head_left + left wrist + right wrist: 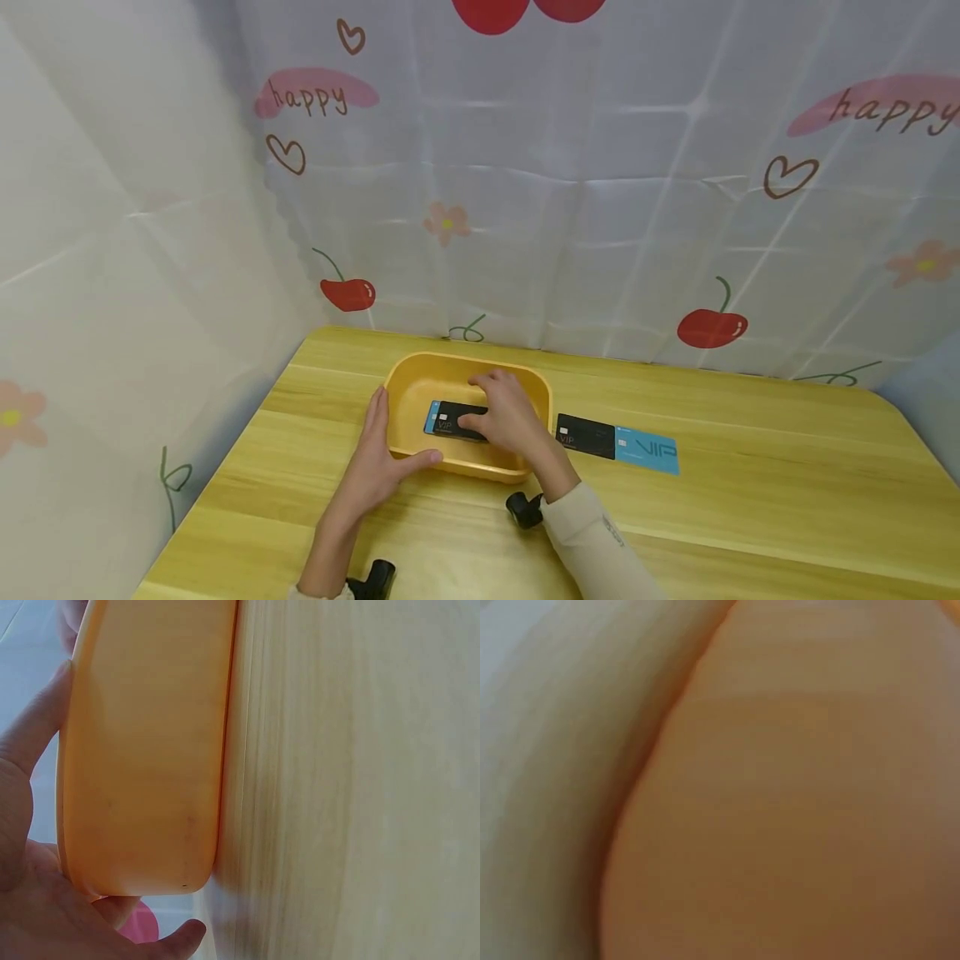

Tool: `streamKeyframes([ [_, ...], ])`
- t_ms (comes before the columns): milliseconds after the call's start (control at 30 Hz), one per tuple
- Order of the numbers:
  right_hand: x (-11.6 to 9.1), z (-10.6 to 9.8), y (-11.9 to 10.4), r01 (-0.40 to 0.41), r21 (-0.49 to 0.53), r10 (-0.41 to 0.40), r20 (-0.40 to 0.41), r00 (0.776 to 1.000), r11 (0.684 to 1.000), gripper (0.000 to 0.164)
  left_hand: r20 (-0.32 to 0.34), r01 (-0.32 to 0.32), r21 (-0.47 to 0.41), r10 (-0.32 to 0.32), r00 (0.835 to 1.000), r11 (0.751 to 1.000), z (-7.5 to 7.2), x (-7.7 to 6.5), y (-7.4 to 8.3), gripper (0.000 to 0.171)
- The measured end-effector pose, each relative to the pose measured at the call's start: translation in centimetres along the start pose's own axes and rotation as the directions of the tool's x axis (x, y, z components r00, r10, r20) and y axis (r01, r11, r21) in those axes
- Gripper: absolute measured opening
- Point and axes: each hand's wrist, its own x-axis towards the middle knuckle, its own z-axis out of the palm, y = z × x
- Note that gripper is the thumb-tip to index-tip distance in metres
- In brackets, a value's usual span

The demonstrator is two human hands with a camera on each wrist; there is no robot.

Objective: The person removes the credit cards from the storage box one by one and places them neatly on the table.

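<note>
A yellow plastic box (408, 408) stands on the table with a black VIP card (447, 423) lying in it over a blue card (431, 417). My left hand (372, 467) spans the box's near left corner, thumb along the front rim and fingers straight against the left wall. The left wrist view shows the same hand (37, 900) around the corner, one finger sticking out free. Inside the box my right hand (510, 412) is spread above the cards, thumb over the black one, fingers extended beyond it. It hides their right part. Blurred skin and sleeve fill the right wrist view.
Right of the box, a second black VIP card (586, 436) and a blue VIP card (647, 451) lie side by side on the wooden table (780, 492). A printed white curtain (600, 208) hangs behind the table's far edge. Black wrist mounts (522, 510) stick out from both wrists.
</note>
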Motion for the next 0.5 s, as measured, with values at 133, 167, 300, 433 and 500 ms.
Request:
streamKeyframes([
  [133, 0.0, 0.6, 0.5, -0.01, -0.002, 0.01, 0.017, 1.0, 1.0, 0.06, 0.007, 0.019, -0.008, -0.019, 1.0, 1.0, -0.1, 0.0, 0.0, 0.129],
  [167, 0.0, 0.7, 0.6, -0.015, -0.003, 0.015, 0.021, 1.0, 1.0, 0.06, 0.008, 0.022, -0.009, -0.022, 1.0, 1.0, -0.1, 0.0, 0.0, 0.129],
  [300, 0.0, 1.1, 1.0, -0.021, -0.008, 0.021, 0.019, 1.0, 1.0, 0.062, 0.009, 0.02, -0.007, -0.02, 1.0, 1.0, 0.0, 0.1, 0.0, 0.129],
  [433, 0.1, 1.2, 1.1, -0.032, -0.015, 0.033, 0.042, 0.999, 0.999, 0.065, 0.006, 0.018, -0.007, -0.018, 1.0, 1.0, 0.0, 0.0, -0.1, 0.129],
  [500, 0.1, 1.3, 1.1, -0.041, -0.022, 0.043, 0.062, 0.997, 0.999, 0.067, 0.006, 0.018, -0.007, -0.018, 1.0, 1.0, 0.0, 0.0, -0.1, 0.129],
])
